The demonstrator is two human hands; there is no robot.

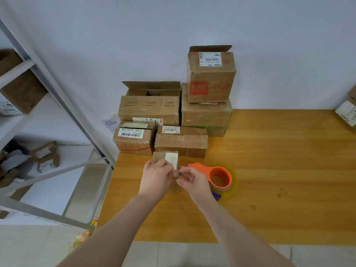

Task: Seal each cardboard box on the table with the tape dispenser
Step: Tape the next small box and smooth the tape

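Box (165, 158) is gripped near the left edge of the bench (279, 170) by the left hand (156, 178) and the right hand (194, 182), both curled round its near end, while the dispenser (219, 177) is laid just right of them and other boxes (181, 145) are stacked at the back left corner.

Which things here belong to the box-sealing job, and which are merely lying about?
Job: small box, gripped by left hand and right hand; orange tape dispenser; stacked boxes on the table.
Lying about: metal shelving; boxes on its shelves; handwritten note.
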